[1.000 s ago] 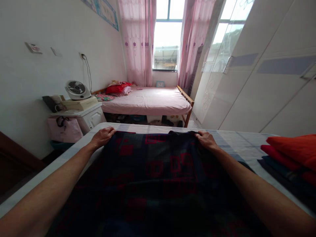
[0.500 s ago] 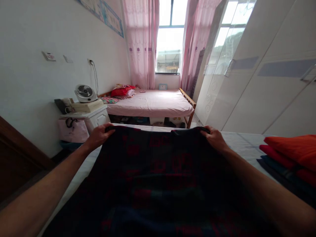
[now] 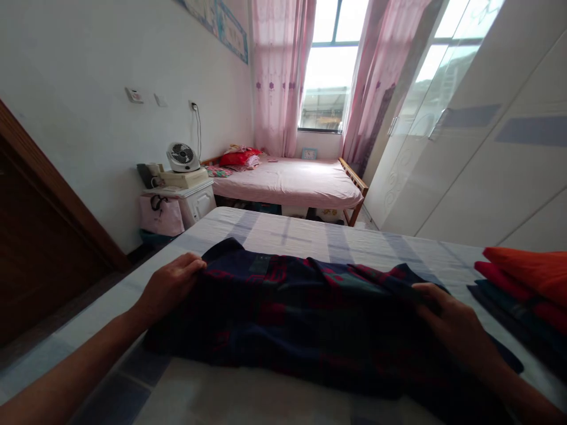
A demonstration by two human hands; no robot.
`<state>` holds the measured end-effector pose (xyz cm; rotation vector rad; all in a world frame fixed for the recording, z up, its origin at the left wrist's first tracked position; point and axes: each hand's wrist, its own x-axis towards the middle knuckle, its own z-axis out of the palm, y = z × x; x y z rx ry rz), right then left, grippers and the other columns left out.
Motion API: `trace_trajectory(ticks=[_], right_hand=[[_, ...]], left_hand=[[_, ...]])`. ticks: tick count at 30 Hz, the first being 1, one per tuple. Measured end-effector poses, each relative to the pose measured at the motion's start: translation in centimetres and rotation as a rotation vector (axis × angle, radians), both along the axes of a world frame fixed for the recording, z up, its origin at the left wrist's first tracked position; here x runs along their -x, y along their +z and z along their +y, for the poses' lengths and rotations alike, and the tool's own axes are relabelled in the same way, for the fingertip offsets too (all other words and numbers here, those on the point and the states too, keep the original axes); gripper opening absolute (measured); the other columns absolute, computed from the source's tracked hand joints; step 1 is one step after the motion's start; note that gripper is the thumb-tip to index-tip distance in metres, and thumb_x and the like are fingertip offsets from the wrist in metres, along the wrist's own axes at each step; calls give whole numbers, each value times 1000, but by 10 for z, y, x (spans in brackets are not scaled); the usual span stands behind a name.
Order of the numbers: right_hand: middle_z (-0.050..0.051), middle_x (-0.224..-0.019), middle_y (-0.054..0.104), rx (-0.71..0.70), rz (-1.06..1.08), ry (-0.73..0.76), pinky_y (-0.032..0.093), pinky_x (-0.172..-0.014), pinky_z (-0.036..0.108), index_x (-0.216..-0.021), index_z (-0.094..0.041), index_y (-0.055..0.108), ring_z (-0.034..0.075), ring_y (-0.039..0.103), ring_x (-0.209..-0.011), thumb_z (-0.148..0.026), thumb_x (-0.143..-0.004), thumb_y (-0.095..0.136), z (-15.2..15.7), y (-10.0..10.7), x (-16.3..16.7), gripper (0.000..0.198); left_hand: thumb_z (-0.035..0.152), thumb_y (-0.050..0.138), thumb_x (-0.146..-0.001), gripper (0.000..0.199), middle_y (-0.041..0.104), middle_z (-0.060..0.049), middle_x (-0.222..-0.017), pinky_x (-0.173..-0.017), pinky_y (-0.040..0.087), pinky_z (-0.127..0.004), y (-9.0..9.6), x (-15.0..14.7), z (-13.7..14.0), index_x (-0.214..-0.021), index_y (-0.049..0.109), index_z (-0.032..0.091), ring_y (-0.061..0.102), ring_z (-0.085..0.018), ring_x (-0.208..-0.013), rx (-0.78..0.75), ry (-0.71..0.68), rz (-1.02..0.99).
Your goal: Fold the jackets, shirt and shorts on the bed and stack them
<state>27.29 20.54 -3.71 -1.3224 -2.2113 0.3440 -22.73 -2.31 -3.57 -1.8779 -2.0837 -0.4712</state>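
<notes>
A dark navy shirt (image 3: 283,319) with a red and green pattern lies in loose folds across the near bed. My left hand (image 3: 175,280) pinches its left side, fingers closed on the cloth. On the other side my right hand (image 3: 452,319) grips the cloth near the right corner. Dark flaps of the shirt stick up and out beyond both hands. Its lower right part runs under my right forearm, partly hidden. A stack of folded clothes (image 3: 529,277), orange on top with red and dark blue below, sits to the right of my right hand.
The bed sheet (image 3: 287,230) is white with blue-grey stripes. Farther off are a pink-covered bed (image 3: 292,180), a white cabinet (image 3: 199,203) bearing a fan (image 3: 182,156), and a pink bag (image 3: 160,213). White wardrobes (image 3: 465,171) line the right; a brown door (image 3: 48,236) is at left.
The shirt, held up and stretched between both hands, has come down onto the bed and folded over. Both hands are lower and farther apart. The view has shifted left.
</notes>
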Motion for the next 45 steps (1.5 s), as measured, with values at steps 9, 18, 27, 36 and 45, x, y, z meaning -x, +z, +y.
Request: trace_trajectory(ticks=[9, 18, 27, 36, 45], right_hand=[[7, -112, 63, -83, -60, 115, 49, -85, 42, -102, -28, 62, 27, 62, -98, -35, -77, 43, -9, 17, 18, 32], [9, -122, 59, -92, -183, 6, 44, -92, 43, -116, -21, 57, 26, 54, -114, -36, -87, 39, 12, -28, 63, 38], [8, -123, 58, -96, -194, 28, 40, -93, 43, -114, -21, 58, 25, 51, -116, -34, -89, 38, 11, -35, 58, 35], [7, -122, 58, -101, -173, 34, 40, -93, 41, -113, -21, 59, 25, 51, -116, -33, -90, 38, 12, -39, 59, 33], [8, -117, 63, 66, -183, 94, 42, -92, 32, -112, -20, 62, 21, 57, -107, -34, -92, 34, 25, -1, 65, 37]], left_hand=[[17, 39, -72, 34, 62, -5, -117, -97, 42, -32, 30, -5, 27, -96, 64, 22, 56, -21, -109, 171, -23, -317], [35, 54, -72, 36, 65, -8, -103, -89, 45, -35, 15, 0, 107, -103, 67, 21, 60, -24, -96, 338, -110, -279], [50, 43, -81, 37, 65, -4, -95, -83, 46, -29, 40, 23, 96, -92, 63, 20, 59, -19, -88, 307, -137, -402], [55, 37, -83, 46, 66, -4, -75, -69, 48, -29, 38, 36, 86, -79, 63, 18, 62, -21, -76, 306, 117, -328], [41, 36, -87, 48, 54, -14, -131, -106, 33, -40, 23, -8, 80, -119, 60, 15, 48, -28, -123, 153, 106, -85]])
